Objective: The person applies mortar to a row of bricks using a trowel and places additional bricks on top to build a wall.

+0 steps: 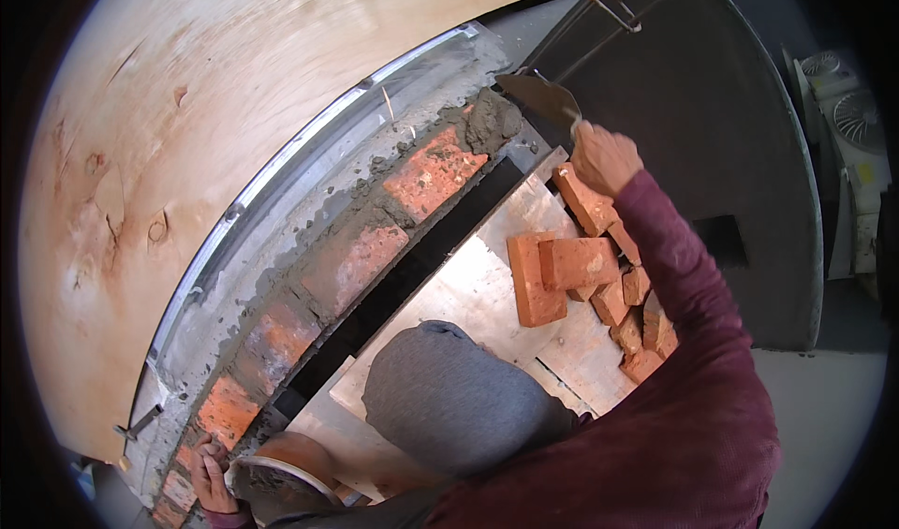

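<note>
My right hand (604, 157) is closed round the handle of a trowel (541, 96). The trowel's blade reaches left, beside a heap of grey mortar (493, 122) at the far end of a row of bricks (435, 173). Mortar fills the joints between these bricks and smears their faces. At the lower left my left hand (213, 477) is by the near end of the row, its fingers curled in; whether anything is in them I cannot make out. Close beside it stands a bucket (318, 482) with grey mortar inside.
Loose orange bricks (581, 264) lie piled on a pale board (445, 281) to the right. A dark gap runs between board and brick row. Behind the row are a metal strip (281, 159) and a large plywood sheet (187, 89). Fans (857, 117) stand at far right.
</note>
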